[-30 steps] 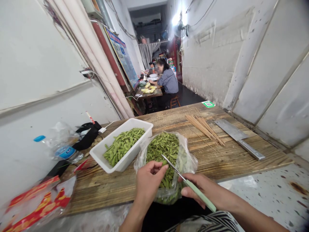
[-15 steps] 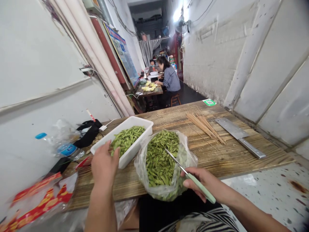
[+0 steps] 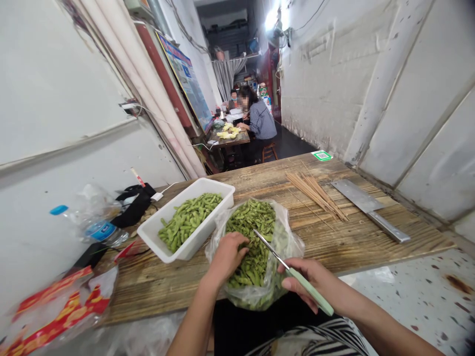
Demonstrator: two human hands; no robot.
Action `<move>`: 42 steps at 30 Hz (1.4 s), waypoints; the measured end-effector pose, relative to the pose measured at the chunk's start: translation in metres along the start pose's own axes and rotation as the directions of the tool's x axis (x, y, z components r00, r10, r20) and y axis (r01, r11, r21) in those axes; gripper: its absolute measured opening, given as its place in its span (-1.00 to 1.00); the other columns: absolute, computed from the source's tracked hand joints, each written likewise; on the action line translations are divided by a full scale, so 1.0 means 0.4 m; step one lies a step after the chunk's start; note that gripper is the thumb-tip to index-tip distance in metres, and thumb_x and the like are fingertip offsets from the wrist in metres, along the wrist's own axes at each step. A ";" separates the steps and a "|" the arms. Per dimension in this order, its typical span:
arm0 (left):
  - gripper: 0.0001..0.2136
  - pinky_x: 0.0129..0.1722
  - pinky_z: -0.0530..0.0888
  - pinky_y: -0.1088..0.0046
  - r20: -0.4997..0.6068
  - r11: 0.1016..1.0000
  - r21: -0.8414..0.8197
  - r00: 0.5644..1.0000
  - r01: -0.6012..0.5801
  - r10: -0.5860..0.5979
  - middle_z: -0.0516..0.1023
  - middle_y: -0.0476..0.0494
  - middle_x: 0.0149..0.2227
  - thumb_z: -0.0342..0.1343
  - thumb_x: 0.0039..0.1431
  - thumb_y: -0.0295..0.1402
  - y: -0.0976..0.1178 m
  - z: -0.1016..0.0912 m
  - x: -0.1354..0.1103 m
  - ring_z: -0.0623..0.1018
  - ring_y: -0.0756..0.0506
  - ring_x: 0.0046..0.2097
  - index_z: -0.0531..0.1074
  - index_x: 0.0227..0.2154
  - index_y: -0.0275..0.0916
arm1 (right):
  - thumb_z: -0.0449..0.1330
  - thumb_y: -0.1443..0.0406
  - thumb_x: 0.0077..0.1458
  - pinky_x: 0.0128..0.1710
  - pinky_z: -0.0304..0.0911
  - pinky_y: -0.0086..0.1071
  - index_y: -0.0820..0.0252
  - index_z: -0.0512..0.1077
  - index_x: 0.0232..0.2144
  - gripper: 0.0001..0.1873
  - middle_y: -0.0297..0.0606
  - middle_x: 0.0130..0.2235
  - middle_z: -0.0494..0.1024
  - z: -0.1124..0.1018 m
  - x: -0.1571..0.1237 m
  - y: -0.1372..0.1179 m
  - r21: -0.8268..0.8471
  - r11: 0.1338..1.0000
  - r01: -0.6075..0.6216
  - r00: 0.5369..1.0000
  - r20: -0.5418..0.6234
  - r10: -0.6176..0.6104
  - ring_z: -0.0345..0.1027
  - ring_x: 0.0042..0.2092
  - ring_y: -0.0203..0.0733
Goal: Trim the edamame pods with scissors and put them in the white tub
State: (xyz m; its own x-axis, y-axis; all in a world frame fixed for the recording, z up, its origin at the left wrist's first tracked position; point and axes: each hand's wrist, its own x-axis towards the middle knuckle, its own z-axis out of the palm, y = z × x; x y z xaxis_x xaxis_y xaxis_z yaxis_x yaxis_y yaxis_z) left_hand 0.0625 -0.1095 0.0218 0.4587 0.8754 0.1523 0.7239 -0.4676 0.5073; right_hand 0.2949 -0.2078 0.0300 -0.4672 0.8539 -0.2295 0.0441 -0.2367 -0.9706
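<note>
My right hand (image 3: 308, 284) is closed round the light green handles of a pair of scissors (image 3: 306, 289), whose metal blades point up and left over the pods. In front of me a clear plastic bag (image 3: 291, 242) stands open, filled with green edamame pods (image 3: 252, 217). Over the left part of those pods is my left hand (image 3: 230, 254), thumb and fingers a little apart, with nothing visible between them. Left of the bag, a white plastic tray (image 3: 150, 232) holds more edamame pods (image 3: 191, 217).
On the wooden table (image 3: 163, 287) lie thin wooden skewers (image 3: 315, 195), a cleaver (image 3: 371, 210) and a green code card (image 3: 321, 155). A water bottle (image 3: 102, 231) and a red printed plastic bag (image 3: 63, 316) are at left. Farther back, a person (image 3: 260, 118) sits at another table.
My left hand has moved right, from the white tray to the pods in the plastic bag. My right hand has stayed in place with the scissors.
</note>
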 end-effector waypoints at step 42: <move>-0.60 -0.19 0.45 0.27 -0.595 0.833 -0.276 0.595 0.480 -0.540 0.62 -0.22 -0.35 0.13 -0.05 -0.11 -0.051 -0.196 -0.062 0.56 -0.21 -0.29 0.56 -0.26 -0.33 | 0.15 0.00 0.10 -0.60 -0.01 -0.57 0.24 0.32 -0.34 -0.62 -0.48 -0.52 0.18 -0.010 -0.021 -0.028 -0.380 0.918 0.114 0.992 0.000 -0.123 0.06 -0.53 -0.42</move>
State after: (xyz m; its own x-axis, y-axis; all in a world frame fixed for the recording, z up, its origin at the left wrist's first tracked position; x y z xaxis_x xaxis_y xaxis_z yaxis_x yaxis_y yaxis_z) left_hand -0.0040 -0.1123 0.0743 -0.4244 0.8466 0.3210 0.6808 0.0647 0.7296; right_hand 0.3016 -0.2105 0.0425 -0.4686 0.8768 -0.1080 0.3224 0.0560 -0.9449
